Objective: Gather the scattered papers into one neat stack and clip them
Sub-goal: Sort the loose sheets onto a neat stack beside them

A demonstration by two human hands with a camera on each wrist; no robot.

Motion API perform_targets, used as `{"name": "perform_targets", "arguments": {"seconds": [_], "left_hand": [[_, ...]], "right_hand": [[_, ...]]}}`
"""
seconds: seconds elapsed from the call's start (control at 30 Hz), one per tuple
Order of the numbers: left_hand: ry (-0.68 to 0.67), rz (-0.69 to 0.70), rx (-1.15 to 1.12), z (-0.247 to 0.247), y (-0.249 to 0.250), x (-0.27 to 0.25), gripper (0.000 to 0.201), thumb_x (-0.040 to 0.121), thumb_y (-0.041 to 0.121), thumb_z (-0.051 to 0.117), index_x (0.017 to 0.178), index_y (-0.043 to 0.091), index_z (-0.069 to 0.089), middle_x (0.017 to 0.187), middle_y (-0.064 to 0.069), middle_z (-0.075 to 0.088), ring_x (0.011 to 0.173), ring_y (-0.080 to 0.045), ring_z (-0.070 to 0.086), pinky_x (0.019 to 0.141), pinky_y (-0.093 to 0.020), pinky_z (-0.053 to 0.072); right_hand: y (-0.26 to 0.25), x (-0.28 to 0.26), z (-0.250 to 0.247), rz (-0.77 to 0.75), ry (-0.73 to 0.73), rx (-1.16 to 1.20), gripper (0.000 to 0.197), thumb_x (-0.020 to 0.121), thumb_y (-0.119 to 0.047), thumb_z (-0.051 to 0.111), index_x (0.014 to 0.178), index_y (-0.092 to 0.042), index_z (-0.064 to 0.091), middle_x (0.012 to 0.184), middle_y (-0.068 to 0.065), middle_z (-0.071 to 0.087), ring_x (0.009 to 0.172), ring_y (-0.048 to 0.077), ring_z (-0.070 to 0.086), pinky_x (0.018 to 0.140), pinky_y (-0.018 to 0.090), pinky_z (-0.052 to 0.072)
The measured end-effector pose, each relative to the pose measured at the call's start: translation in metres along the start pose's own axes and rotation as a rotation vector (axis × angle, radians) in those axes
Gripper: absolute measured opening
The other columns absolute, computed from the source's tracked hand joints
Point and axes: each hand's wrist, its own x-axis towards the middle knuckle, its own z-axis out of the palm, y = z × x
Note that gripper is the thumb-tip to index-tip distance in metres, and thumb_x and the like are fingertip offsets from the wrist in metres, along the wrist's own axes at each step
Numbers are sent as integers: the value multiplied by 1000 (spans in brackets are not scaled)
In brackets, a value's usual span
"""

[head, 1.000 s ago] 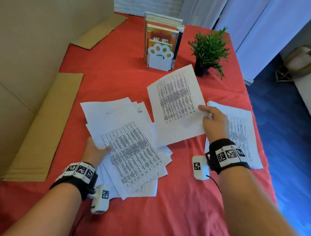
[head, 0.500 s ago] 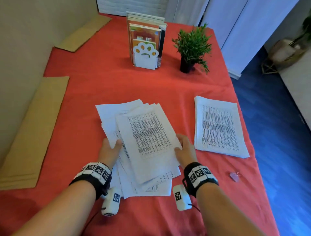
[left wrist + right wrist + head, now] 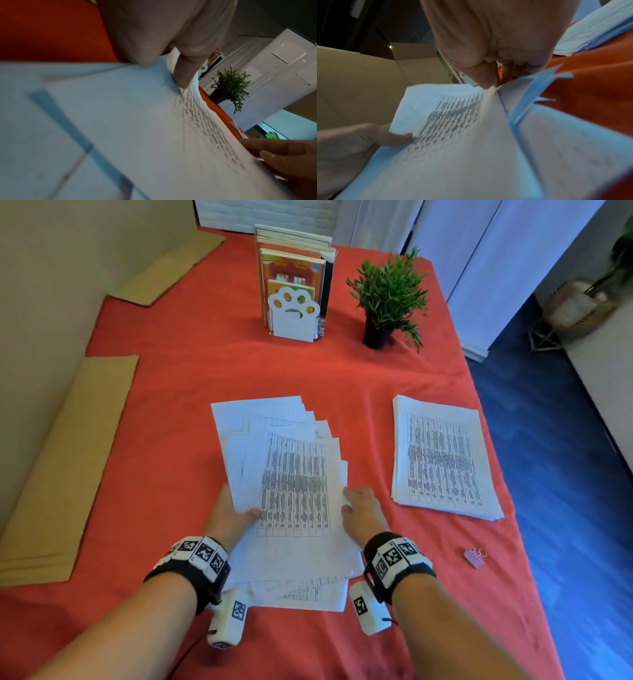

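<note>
A loose, fanned pile of printed sheets (image 3: 291, 491) lies on the red tablecloth in front of me. My left hand (image 3: 233, 513) grips its left edge, thumb on top (image 3: 183, 73) and fingers underneath. My right hand (image 3: 359, 513) holds the right edge, thumb on the top sheet (image 3: 485, 79) and fingers tucked under the sheets. A second, neater stack of sheets (image 3: 442, 457) lies apart to the right. A small pink binder clip (image 3: 474, 556) sits on the cloth near the right table edge.
A white paw-shaped bookend with books (image 3: 294, 292) and a small potted plant (image 3: 387, 299) stand at the back. Flattened cardboard (image 3: 65, 460) lies along the left side. The table's right edge (image 3: 507, 474) drops to a blue floor.
The right hand brought the single sheet onto the left pile and let it go. Both hands then closed in on the pile's sides, and the sheets are squared a little more upright.
</note>
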Motion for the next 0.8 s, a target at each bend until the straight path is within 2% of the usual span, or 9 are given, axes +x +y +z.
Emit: {"name": "perform_targets", "arguments": {"seconds": [0.07, 0.2, 0.3, 0.4, 0.47, 0.53, 0.63, 0.7, 0.8], "left_hand": [[-23, 14, -53, -3, -2, 0, 59, 78, 2, 68, 123, 33, 46, 122, -3, 61, 114, -27, 57, 101, -52, 43], [-101, 37, -152, -8, 5, -7, 59, 79, -7, 61, 116, 38, 52, 119, -2, 65, 113, -27, 60, 98, -52, 45], [-106, 69, -110, -10, 14, -13, 64, 80, -1, 65, 130, 31, 42, 119, -1, 63, 110, -25, 61, 97, -49, 47], [-52, 158, 29, -5, 33, -24, 59, 84, 1, 61, 134, 24, 37, 118, 1, 58, 110, -23, 56, 99, -40, 44], [-2, 242, 10, -1, 52, -32, 51, 86, -2, 57, 128, 23, 41, 117, 2, 57, 109, -21, 55, 98, -37, 43], [36, 333, -64, 2, 70, -39, 45, 88, -2, 54, 122, 26, 42, 113, 6, 59, 106, -16, 57, 92, -30, 43], [77, 491, -205, 3, 96, -49, 49, 89, 0, 56, 125, 30, 43, 113, 19, 59, 101, 10, 57, 88, -13, 42], [81, 551, -265, 3, 106, -57, 48, 88, 1, 58, 126, 28, 47, 113, 23, 60, 97, 19, 56, 83, -4, 41], [69, 548, -310, 4, 103, -68, 42, 84, -3, 62, 110, 30, 57, 100, 21, 68, 90, 15, 61, 78, -5, 44]], "right_hand": [[1, 3, -2, 26, 63, 84, 18, 86, -18, 50, 103, -14, 55, 105, 11, 53, 103, 29, 51, 86, 34, 40], [4, -3, -14, 39, 10, 577, 67, 84, -24, 65, 143, -17, 34, 130, -4, 53, 123, 19, 52, 109, 45, 40], [4, -6, -16, 60, 55, 689, 63, 73, -36, 68, 129, -19, 46, 121, 4, 64, 112, 22, 63, 101, 52, 48], [-21, -23, -32, -14, 123, 668, 23, 88, -17, 54, 109, -17, 48, 103, -4, 61, 99, 18, 60, 89, 31, 50], [-33, -35, -41, -103, 236, 690, 19, 94, -6, 47, 109, -18, 43, 90, -16, 50, 89, 9, 48, 78, 14, 39], [-44, -45, -51, -221, 387, 701, 14, 95, -4, 48, 105, -12, 42, 89, -14, 52, 84, 10, 48, 74, 15, 42], [-53, -53, -67, -283, 470, 868, 18, 90, 5, 50, 97, -11, 44, 92, 4, 61, 87, 17, 60, 84, 38, 52], [-56, -62, -79, -329, 490, 1012, 37, 86, 16, 49, 95, -20, 46, 93, 1, 62, 88, 12, 63, 84, 32, 53], [-47, -72, -80, -309, 478, 1154, 53, 78, 23, 52, 101, -24, 50, 91, -2, 67, 82, 6, 67, 76, 25, 56]]}}
